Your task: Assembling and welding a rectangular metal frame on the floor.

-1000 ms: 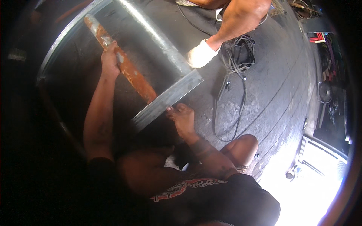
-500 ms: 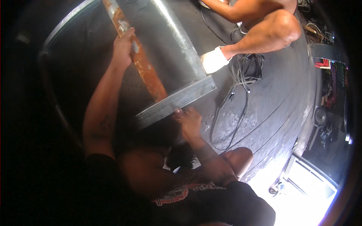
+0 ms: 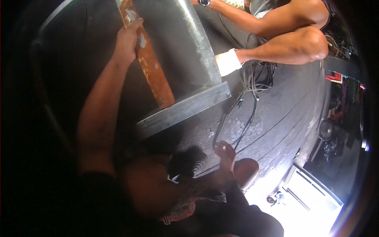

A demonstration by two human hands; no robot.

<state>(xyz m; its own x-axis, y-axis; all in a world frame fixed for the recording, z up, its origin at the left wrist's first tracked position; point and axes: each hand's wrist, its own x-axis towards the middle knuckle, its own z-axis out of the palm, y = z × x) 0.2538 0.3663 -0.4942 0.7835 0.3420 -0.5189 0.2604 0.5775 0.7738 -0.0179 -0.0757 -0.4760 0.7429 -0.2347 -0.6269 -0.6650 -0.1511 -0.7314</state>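
Observation:
My left hand (image 3: 127,41) is closed around a rusty orange metal bar (image 3: 153,75). This bar meets a grey steel bar (image 3: 185,110) laid crosswise in front of me. A second grey metal bar (image 3: 199,41) runs up from the crosspiece's right part, beside the rusty one. My right hand (image 3: 226,151) is apart from the crosspiece, near my right knee, over a loop of black cable (image 3: 249,124). Its fingers look curled in; what is in them, if anything, is hidden.
Another person (image 3: 284,43) crouches at the upper right, a white-covered foot (image 3: 228,63) beside the second bar. Cables (image 3: 258,77) lie bunched on the dark floor (image 3: 284,102). A round fan-like object (image 3: 326,128) stands at the right, near a bright opening (image 3: 304,205).
My right hand has left the steel crosspiece and moved right and nearer to me. My left hand keeps its hold on the rusty bar. The view has shifted slightly.

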